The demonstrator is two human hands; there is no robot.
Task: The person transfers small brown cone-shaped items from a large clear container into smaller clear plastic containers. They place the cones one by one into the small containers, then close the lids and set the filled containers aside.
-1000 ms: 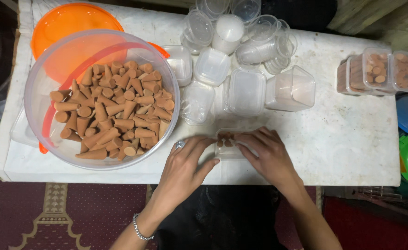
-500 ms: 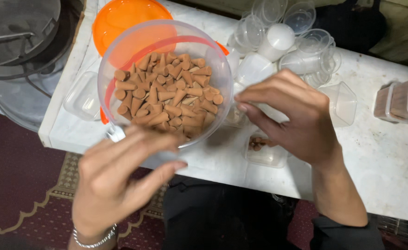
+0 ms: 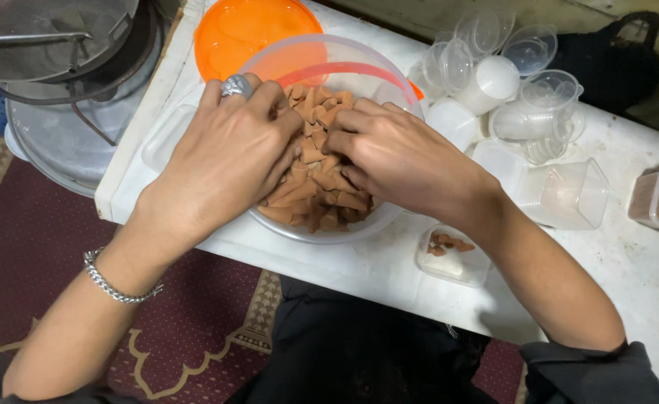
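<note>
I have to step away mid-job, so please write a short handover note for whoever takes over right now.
Left hand: in the clear bowl, fingers spread over the brown cones; whether it grips any cannot be told.
Right hand: also in the bowl, fingers curled among the cones.
Small clear box: on the white table just right of the bowl, open, a few cones inside.
Done: that box is started.
Left: bowl is well filled; empty clear containers wait to the right.
</note>
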